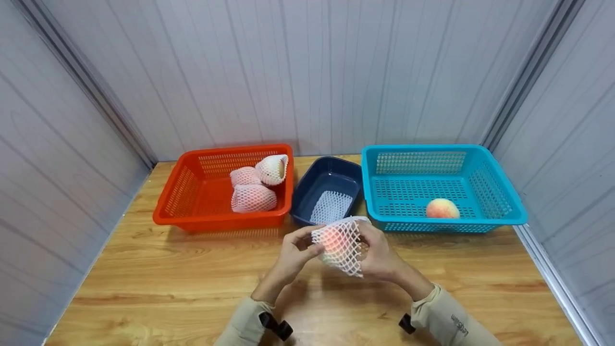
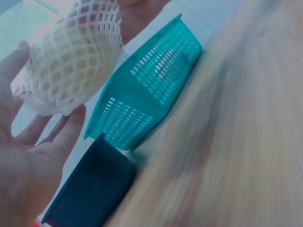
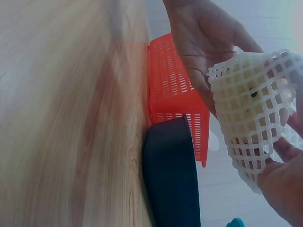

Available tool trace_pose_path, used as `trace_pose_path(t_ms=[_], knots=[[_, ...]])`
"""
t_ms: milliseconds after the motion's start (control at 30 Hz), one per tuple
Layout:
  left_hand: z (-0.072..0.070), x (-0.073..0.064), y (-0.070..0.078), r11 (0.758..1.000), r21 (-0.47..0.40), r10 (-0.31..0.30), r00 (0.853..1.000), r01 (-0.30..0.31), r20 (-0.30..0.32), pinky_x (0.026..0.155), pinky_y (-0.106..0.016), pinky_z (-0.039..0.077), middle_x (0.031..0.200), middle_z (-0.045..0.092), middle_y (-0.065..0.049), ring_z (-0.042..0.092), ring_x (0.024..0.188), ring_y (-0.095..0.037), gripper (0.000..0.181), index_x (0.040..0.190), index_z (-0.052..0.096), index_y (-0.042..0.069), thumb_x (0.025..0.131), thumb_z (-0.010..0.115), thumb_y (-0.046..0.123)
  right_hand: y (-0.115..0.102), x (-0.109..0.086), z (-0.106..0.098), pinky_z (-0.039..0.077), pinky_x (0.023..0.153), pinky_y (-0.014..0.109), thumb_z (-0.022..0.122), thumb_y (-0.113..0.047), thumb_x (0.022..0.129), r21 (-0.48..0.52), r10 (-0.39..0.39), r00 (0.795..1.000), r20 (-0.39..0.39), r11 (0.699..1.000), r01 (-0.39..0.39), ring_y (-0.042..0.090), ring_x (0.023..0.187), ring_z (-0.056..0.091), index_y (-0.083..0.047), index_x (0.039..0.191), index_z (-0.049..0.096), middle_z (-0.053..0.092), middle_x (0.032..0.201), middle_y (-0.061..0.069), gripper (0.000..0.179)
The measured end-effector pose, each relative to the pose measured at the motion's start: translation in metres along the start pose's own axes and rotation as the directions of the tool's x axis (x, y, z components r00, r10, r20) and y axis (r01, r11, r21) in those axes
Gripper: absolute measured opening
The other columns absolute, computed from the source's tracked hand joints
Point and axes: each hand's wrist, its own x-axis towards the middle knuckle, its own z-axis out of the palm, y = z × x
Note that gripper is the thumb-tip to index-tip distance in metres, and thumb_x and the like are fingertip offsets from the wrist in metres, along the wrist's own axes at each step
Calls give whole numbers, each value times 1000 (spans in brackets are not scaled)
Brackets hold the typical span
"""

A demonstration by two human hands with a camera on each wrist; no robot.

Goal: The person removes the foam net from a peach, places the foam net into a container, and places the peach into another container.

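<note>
Above the wooden table's near middle, both hands hold a peach [image 1: 331,239] wrapped in a white foam net [image 1: 350,250]. My left hand [image 1: 293,253] grips the netted peach from the left, thumb on the near side. On the other side my right hand [image 1: 382,255] grips the net's loose, flared end. The left wrist view shows the foam net [image 2: 75,59] stretched over the pale fruit, with left fingertips at its lower end. In the right wrist view, right-hand fingers [image 3: 284,151] curl at the net's edge, and a small dark spot shows on the fruit.
An orange basket [image 1: 166,204] at the left holds several netted peaches [image 1: 253,198]. Beside it a navy bin [image 1: 307,185] contains flat foam netting [image 1: 331,206]. At the right, a turquoise basket [image 1: 499,192] has one bare peach [image 1: 442,208]. Grey panel walls [image 1: 331,72] enclose the table.
</note>
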Motion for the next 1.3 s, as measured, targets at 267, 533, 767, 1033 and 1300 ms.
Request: trace_pose_path(t_ms=[267, 533, 767, 1033, 1300], knots=[[9, 3, -5, 1000, -3, -12, 992, 11, -128, 72, -29, 54, 101, 69, -10, 62, 87, -19, 28, 107, 60, -21, 86, 68, -3, 3, -3, -3, 54, 79, 29, 87, 6, 55, 37, 2, 1000, -18, 999, -2, 22, 93, 60, 10, 104, 59, 60, 99, 21, 57], [21, 10, -2, 986, 42, -136, 925, 161, -354, 60, -22, 51, 77, 68, -2, 59, 67, -10, 14, 95, 67, -17, 84, 68, -9, 2, -8, -8, 55, 79, 30, 87, 6, 58, 49, 125, 992, -19, 991, -124, 19, 95, 58, 8, 109, 59, 59, 103, 17, 59], [27, 11, 12, 977, 171, -54, 928, 124, -368, 64, -22, 51, 81, 70, -18, 62, 70, -11, 13, 90, 69, -16, 79, 72, -10, 1, -12, -14, 55, 80, 40, 86, 6, 60, 105, 189, 982, 18, 976, -190, 27, 98, 59, 9, 116, 58, 57, 110, 18, 62], [31, 7, 29, 963, 267, 57, 947, 31, -316, 60, -21, 48, 79, 67, -25, 59, 66, -11, 11, 88, 68, -15, 78, 72, -12, -2, -14, -20, 53, 84, 42, 88, 2, 63, 85, 238, 971, 34, 967, -240, 29, 103, 58, 4, 118, 57, 56, 117, 16, 63], [26, 5, 30, 957, 290, 91, 932, 15, -350, 55, -18, 42, 72, 62, -12, 51, 61, -10, 13, 90, 65, -14, 78, 69, -15, -1, -19, -25, 55, 80, 37, 85, 8, 60, 111, 185, 983, -16, 977, -182, 29, 102, 58, 7, 116, 58, 57, 117, 20, 62]])
